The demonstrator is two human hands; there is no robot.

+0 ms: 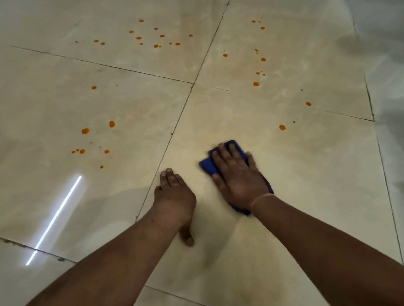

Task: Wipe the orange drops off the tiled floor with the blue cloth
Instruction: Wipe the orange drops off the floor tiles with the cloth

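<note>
**Nearest drop lay ahead and to the right of the cloth**

The right hand [237, 173] lay flat, fingers [224, 153] spread and pressing the blue cloth [208, 165] onto the tiled floor [314, 214]. The left hand [173, 195] held nothing and leaned on the floor just beside it. From the cloth, the nearest orange drop [282, 127] sat ahead and to the right. More orange drops [85, 131] lay farther off on the left. The right hand was nearer, so I think it should push forward and right.
</note>
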